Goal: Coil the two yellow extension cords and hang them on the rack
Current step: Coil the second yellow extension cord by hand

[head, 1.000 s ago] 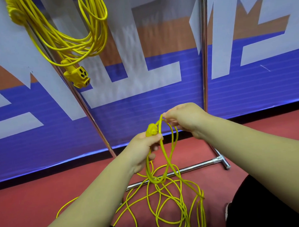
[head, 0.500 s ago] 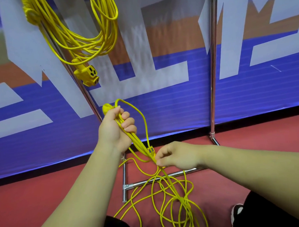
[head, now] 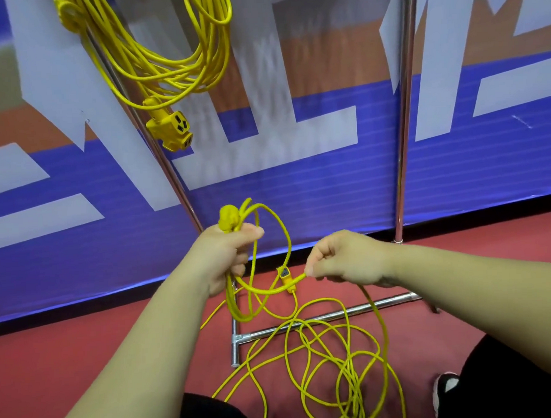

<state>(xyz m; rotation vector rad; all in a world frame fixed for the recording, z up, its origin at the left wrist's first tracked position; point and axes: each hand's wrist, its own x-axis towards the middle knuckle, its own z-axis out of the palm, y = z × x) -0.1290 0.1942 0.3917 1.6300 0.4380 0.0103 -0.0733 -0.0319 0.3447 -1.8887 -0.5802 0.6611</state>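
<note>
Both bare forearms reach up from the bottom edge toward mid-frame. The left hand is fisted round a few short loops of the thin, glossy loose cord, whose rounded plug pokes above the knuckles, while the right hand, just right of centre, pinches a strand of it between thumb and curled fingers. The rest lies tangled on the red floor at lower centre, across the foot of the chrome rack; the hung cord dangles coiled at upper left, ending in a blocky socket.
</note>
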